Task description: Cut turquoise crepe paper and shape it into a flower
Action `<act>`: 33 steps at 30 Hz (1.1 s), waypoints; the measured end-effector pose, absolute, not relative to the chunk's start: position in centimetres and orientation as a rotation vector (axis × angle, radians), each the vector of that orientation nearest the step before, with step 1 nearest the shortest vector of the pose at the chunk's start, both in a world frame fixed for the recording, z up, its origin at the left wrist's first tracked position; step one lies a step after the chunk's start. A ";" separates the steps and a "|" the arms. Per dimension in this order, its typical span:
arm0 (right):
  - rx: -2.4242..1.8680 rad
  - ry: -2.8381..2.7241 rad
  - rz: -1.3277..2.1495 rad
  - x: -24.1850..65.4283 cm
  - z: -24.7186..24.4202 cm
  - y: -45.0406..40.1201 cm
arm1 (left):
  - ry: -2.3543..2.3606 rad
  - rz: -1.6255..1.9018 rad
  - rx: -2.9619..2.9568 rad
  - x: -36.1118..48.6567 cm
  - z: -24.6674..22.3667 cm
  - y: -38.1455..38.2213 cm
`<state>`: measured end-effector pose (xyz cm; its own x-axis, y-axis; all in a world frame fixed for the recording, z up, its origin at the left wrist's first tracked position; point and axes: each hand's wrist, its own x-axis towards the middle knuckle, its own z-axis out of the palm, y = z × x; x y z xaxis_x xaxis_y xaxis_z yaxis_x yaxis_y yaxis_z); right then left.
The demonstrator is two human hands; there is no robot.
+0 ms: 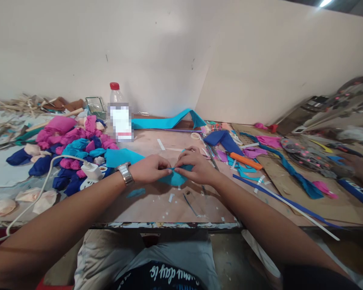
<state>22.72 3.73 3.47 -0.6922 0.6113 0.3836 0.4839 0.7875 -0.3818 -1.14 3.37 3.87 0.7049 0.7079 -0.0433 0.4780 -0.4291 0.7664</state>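
The left hand [153,168] and right hand [196,165] meet fingertip to fingertip, both pinching a turquoise piece [174,179] just above the table [157,209]; their fingers cover its upper edge, so any fold there cannot be made out. A turquoise strip [122,157] runs partly behind the left hand. The bottle's [116,96] label is blurred out, and another person's hand [361,166], smeared, is cut off at the right edge.
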 end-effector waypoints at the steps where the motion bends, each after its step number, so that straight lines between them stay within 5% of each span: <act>1: -0.805 -2.484 0.303 22.7 3.5 3.7 | 0.906 0.361 2.112 -1.1 3.9 3.4; 8: -0.700 -2.505 0.056 22.9 3.5 3.7 | 0.907 0.385 2.023 -1.1 4.0 3.7; 33: -0.763 -2.511 0.054 22.5 4.0 3.3 | 0.929 0.495 2.019 -0.9 3.4 3.8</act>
<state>22.51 3.26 4.02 -0.7117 0.5301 0.4610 0.5100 0.8412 -0.1800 -0.95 3.76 3.44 0.6478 0.7618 0.0078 0.4309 -0.3748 0.8209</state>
